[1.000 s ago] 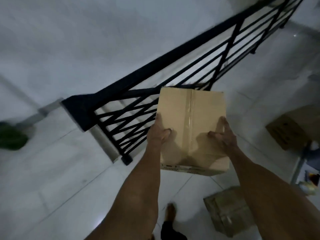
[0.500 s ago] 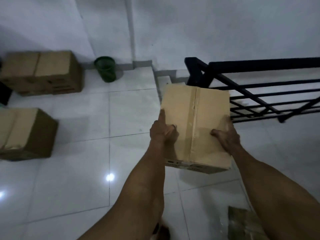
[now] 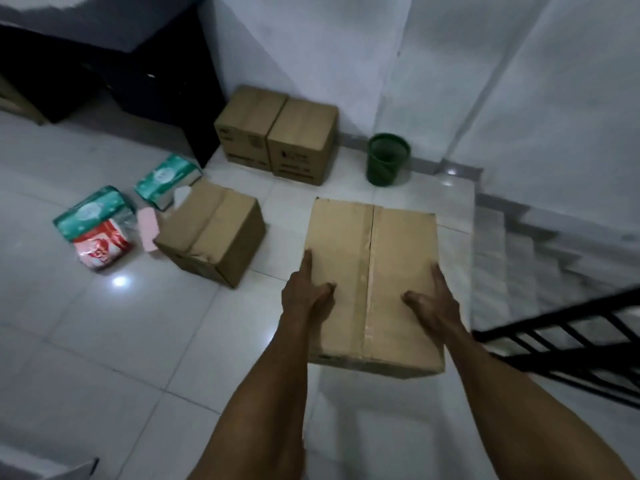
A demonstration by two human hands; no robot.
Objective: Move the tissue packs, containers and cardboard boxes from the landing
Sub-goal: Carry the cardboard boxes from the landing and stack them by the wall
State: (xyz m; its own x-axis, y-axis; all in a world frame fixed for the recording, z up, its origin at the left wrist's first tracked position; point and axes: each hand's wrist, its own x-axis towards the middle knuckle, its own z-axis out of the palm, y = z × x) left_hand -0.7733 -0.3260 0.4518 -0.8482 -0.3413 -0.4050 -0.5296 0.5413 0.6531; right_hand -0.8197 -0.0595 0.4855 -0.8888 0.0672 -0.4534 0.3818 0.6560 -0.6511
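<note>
I carry a taped cardboard box (image 3: pixel 374 271) in front of me above the white tiled floor. My left hand (image 3: pixel 304 296) grips its left side with the thumb on top. My right hand (image 3: pixel 436 303) grips its right side the same way. A dented cardboard box (image 3: pixel 214 233) lies on the floor to the left. Two more boxes (image 3: pixel 249 123) (image 3: pixel 304 136) stand side by side against the wall. Two green tissue packs (image 3: pixel 166 178) (image 3: pixel 93 211) and a red pack (image 3: pixel 102 245) lie at the far left, with a pink item (image 3: pixel 149 230) beside them.
A green bucket (image 3: pixel 386 159) stands by the wall right of the boxes. Steps (image 3: pixel 519 258) go down on the right, bordered by a black railing (image 3: pixel 571 341). A dark cabinet (image 3: pixel 138 64) fills the upper left corner.
My view has swung left from the railing to the corner of the landing. The floor boxes, tissue packs and bucket came into sight. Both hands kept hold of the box.
</note>
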